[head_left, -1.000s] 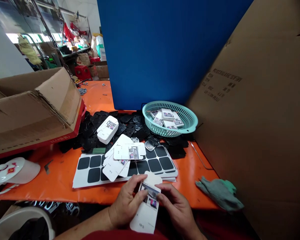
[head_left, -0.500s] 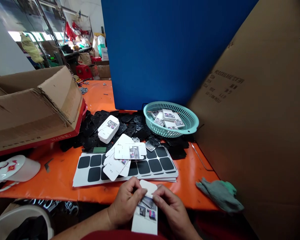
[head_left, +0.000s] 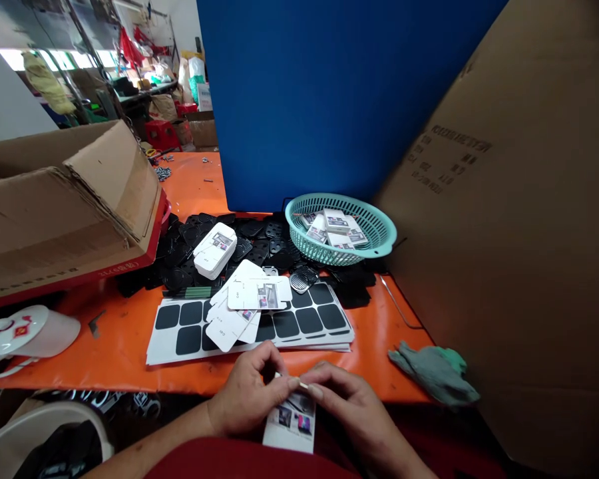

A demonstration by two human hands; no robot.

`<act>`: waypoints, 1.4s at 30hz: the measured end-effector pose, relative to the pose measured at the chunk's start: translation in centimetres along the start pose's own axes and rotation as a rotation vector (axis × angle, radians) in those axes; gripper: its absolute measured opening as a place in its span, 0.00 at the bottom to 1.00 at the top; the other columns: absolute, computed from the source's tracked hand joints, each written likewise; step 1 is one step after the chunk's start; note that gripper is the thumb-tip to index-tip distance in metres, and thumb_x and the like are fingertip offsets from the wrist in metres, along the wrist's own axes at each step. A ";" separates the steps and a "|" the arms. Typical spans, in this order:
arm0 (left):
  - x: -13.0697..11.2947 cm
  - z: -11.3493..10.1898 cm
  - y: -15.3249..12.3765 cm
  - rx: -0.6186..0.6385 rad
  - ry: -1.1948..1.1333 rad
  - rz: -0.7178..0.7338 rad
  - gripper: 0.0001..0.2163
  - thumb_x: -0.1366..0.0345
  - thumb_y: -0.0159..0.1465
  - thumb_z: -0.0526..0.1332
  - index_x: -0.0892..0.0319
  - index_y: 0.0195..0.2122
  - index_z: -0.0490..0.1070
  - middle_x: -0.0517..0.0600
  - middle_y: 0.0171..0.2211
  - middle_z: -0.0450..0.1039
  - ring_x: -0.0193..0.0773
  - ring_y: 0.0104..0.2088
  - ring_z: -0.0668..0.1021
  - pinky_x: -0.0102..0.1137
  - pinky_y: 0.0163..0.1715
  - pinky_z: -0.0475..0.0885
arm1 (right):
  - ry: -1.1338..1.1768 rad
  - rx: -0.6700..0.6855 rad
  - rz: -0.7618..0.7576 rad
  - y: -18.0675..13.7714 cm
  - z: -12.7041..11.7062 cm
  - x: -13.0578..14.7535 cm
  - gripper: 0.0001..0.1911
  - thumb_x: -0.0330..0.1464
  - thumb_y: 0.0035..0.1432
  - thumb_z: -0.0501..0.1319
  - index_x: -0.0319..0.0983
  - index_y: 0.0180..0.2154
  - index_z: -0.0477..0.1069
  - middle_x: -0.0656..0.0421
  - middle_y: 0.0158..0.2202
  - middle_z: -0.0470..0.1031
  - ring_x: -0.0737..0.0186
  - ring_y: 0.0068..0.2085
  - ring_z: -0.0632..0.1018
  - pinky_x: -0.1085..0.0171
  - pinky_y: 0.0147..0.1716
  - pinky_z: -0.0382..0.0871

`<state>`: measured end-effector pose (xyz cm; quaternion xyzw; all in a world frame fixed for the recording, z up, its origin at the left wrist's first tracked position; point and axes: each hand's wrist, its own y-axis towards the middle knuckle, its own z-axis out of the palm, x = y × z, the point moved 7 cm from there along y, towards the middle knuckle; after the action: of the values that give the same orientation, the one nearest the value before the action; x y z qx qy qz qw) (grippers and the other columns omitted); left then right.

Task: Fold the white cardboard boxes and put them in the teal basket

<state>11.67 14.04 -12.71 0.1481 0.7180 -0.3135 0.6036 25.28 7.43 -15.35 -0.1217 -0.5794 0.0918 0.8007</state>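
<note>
A white printed carton [head_left: 290, 432] with small product pictures is held over my lap, below the table's front edge. My left hand [head_left: 252, 386] pinches its upper left side, and my right hand [head_left: 342, 396] pinches the upper right, thumbs close together at its top end. The top flap now shows only as a thin edge between the fingers. Just beyond my hands, several loose flat cartons [head_left: 249, 296] lie overlapping on white sheets of black rounded squares [head_left: 307, 320]. Farther back, a neat stack of the same cartons [head_left: 215, 251] rests on black plastic parts [head_left: 257, 253].
A turquoise basket [head_left: 340, 256] holding several small boxes stands at the back. An open cardboard box [head_left: 54, 213] and a white lidded mug [head_left: 32, 332] are on the left. A grey-green glove [head_left: 434, 372] lies at the right edge, beside a tall cardboard panel [head_left: 519, 233].
The carton's top flap, upright and visible before, is now folded over at the fingers. Both hands have come closer together. The view has shifted slightly.
</note>
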 end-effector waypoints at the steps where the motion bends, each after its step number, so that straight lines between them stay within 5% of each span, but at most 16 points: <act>1: -0.2 0.1 0.2 0.023 -0.023 -0.025 0.08 0.64 0.55 0.64 0.60 0.28 0.65 0.44 0.25 0.65 0.31 0.27 0.66 0.26 0.27 0.62 | 0.057 -0.005 0.053 0.0 0.2 0.0 0.08 0.37 0.51 0.71 0.41 0.31 0.79 0.60 0.30 0.79 0.63 0.32 0.78 0.66 0.34 0.71; 10: -0.9 0.1 1.4 0.058 -0.127 -0.075 0.04 0.67 0.55 0.61 0.61 0.28 0.68 0.44 0.23 0.65 0.29 0.24 0.66 0.25 0.25 0.61 | 0.101 -0.137 0.125 0.6 0.0 0.1 0.11 0.38 0.43 0.73 0.37 0.27 0.79 0.57 0.26 0.80 0.60 0.28 0.77 0.63 0.31 0.71; 14: 0.3 -0.4 0.9 0.049 -0.142 -0.086 0.07 0.65 0.56 0.63 0.62 0.27 0.68 0.45 0.24 0.66 0.29 0.24 0.67 0.25 0.25 0.62 | -0.143 -0.192 -0.044 0.3 -0.6 0.7 0.10 0.40 0.47 0.71 0.40 0.28 0.81 0.55 0.27 0.80 0.58 0.29 0.78 0.62 0.30 0.72; 19: 0.4 -1.2 -0.4 0.134 -0.060 0.183 0.10 0.62 0.61 0.63 0.62 0.26 0.71 0.51 0.31 0.72 0.35 0.33 0.73 0.30 0.36 0.69 | -0.299 0.051 -0.349 -1.0 0.9 0.0 0.10 0.38 0.56 0.65 0.47 0.40 0.82 0.55 0.32 0.80 0.58 0.32 0.79 0.62 0.32 0.74; 21: 0.5 -1.3 -1.0 0.190 0.013 0.238 0.10 0.61 0.63 0.62 0.62 0.29 0.74 0.53 0.33 0.73 0.37 0.34 0.75 0.32 0.37 0.70 | -0.253 0.068 -0.293 -1.0 1.0 -1.7 0.11 0.39 0.54 0.68 0.48 0.41 0.81 0.56 0.33 0.81 0.58 0.33 0.80 0.62 0.33 0.75; 24: -0.6 -2.0 -1.1 0.191 0.278 0.377 0.09 0.63 0.65 0.58 0.61 0.42 0.74 0.55 0.37 0.73 0.40 0.37 0.75 0.34 0.39 0.71 | -0.148 -0.104 -0.108 0.2 -0.7 -2.6 0.13 0.42 0.50 0.70 0.45 0.38 0.81 0.56 0.35 0.82 0.55 0.35 0.81 0.61 0.34 0.77; 29: -3.9 -5.2 2.4 -0.184 0.867 0.590 0.19 0.66 0.65 0.57 0.61 0.57 0.63 0.60 0.51 0.70 0.50 0.53 0.70 0.47 0.53 0.65 | 0.026 -0.440 -0.202 5.3 -6.4 5.7 0.24 0.45 0.45 0.72 0.41 0.44 0.76 0.55 0.37 0.81 0.56 0.35 0.80 0.59 0.34 0.77; 33: -3.9 -6.5 7.3 -0.226 1.187 0.494 0.35 0.60 0.54 0.70 0.62 0.61 0.58 0.64 0.59 0.64 0.60 0.63 0.60 0.55 0.61 0.53 | 0.303 -0.555 -0.419 8.5 -8.8 11.0 0.22 0.45 0.51 0.68 0.44 0.46 0.70 0.58 0.38 0.78 0.59 0.39 0.80 0.60 0.39 0.76; 38: -4.0 -6.4 9.7 -0.220 1.248 0.491 0.42 0.57 0.51 0.71 0.63 0.63 0.53 0.63 0.55 0.66 0.58 0.58 0.66 0.55 0.59 0.55 | -0.049 -0.380 -0.287 9.3 -4.8 7.2 0.25 0.46 0.51 0.68 0.40 0.47 0.71 0.56 0.36 0.78 0.59 0.35 0.79 0.60 0.36 0.74; 42: -5.3 -4.7 7.9 -0.300 1.308 0.613 0.41 0.61 0.53 0.69 0.65 0.64 0.50 0.66 0.55 0.63 0.59 0.55 0.68 0.50 0.55 0.62 | -0.489 -0.372 -0.504 7.7 -1.9 6.5 0.18 0.43 0.57 0.64 0.41 0.46 0.75 0.53 0.39 0.78 0.54 0.41 0.78 0.55 0.44 0.71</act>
<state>13.94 23.84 -9.40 0.4146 0.8927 0.1231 0.1263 29.09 16.46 -12.40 -0.0931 -0.7714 -0.1876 0.6008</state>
